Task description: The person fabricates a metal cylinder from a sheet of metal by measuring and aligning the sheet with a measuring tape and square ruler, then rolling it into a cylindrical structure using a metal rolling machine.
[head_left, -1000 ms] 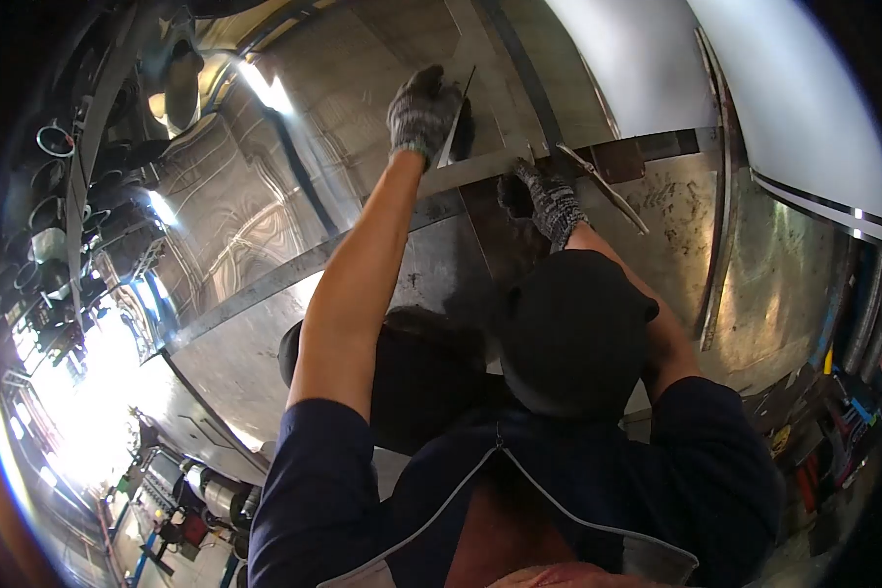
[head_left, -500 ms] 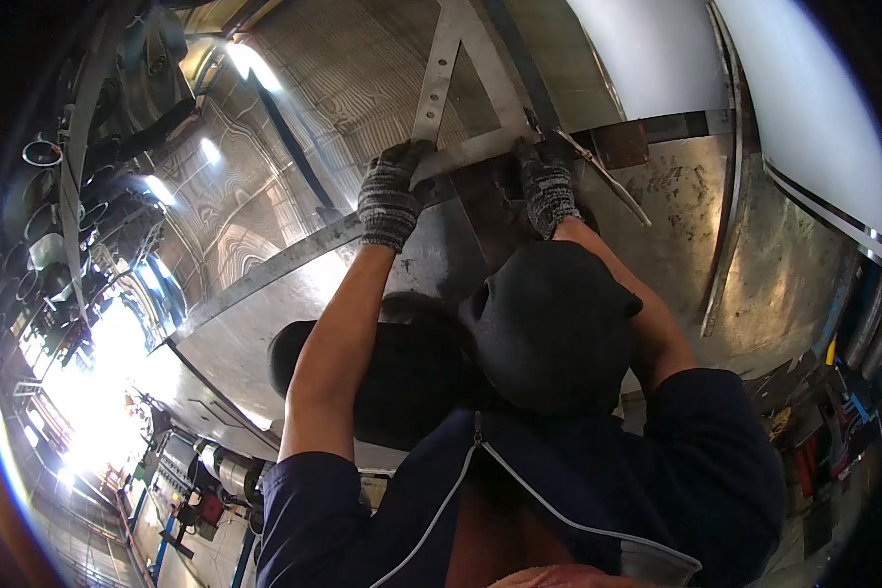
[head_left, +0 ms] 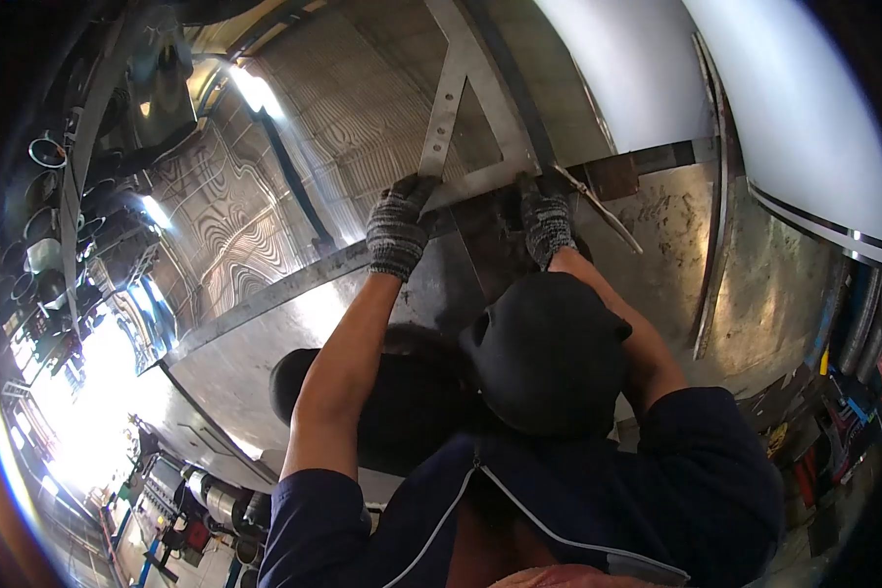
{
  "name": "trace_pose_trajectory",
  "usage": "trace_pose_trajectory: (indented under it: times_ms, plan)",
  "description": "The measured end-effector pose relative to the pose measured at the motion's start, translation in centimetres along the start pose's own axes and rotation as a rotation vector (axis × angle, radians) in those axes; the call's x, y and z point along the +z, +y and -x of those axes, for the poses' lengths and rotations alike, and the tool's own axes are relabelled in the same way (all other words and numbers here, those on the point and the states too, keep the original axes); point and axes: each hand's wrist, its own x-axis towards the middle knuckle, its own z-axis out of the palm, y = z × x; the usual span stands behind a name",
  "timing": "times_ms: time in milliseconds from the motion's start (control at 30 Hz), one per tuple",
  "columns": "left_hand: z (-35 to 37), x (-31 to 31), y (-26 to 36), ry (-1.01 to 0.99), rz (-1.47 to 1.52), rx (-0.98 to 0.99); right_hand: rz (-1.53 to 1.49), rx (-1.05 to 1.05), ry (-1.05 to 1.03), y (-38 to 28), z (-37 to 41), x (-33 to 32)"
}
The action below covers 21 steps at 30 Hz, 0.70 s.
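Observation:
A flat triangular metal frame with holes along one side lies over a shiny metal sheet at the top centre. My left hand, in a grey knitted glove with dark fingertips, is closed on the frame's lower left corner. At its lower right corner is my right hand, in a matching glove, with its fingers closed on the frame's edge. Just right of that hand a thin rod or cable lies at a slant.
A metal-topped surface spreads under my arms, with long thin strips at the right. White curved sheets stand at the upper right. My dark-clad knees are below my hands. Tools and machine parts show at the lower left.
The view has shifted, so the frame, sheet and both hands appear lower in the picture. Both hands keep their places at the frame's corners.

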Motion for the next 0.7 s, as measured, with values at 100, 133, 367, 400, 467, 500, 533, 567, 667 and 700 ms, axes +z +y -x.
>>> trace_pose_trajectory:
  times_ms: [100,133,367,400,467,500,533,567,667,700]
  plan:
    - [0.1,-0.1,-0.2,-0.058,0.015,-0.020,-0.589,0.082,0.118,0.1,0.4,1.0]
    - [0.3,-0.2,-0.2,-0.043,0.011,-0.017,-0.711,0.071,0.159,0.1,0.6,1.2]
    - [0.5,0.1,-0.7,-0.068,-0.014,-0.014,0.428,-0.284,0.195,1.8,-0.7,1.1]
    - [0.1,0.1,-0.9,-0.064,-0.009,-0.020,0.435,-0.289,0.192,1.2,-0.9,-0.2]
    - [1.2,1.2,-1.4,0.060,-0.072,0.042,0.317,-0.412,0.013,1.2,-0.1,-1.6]
    - [1.7,0.1,0.2,0.116,-0.058,-0.025,0.520,-0.566,0.003,2.9,-0.9,-1.2]
    - [1.6,-1.2,2.4,0.182,-0.050,-0.100,0.717,-0.741,-0.006,4.3,-1.7,-0.6]
    - [2.5,-0.5,4.0,0.166,-0.041,-0.166,0.429,-0.516,-0.136,0.6,0.0,-3.2]
    - [3.7,2.9,7.0,0.414,0.032,-0.451,0.297,-0.367,-0.239,-5.2,0.4,-6.9]
    - [4.4,5.2,7.2,0.426,0.368,-0.680,0.413,-0.436,-0.164,-5.3,-0.2,-7.2]
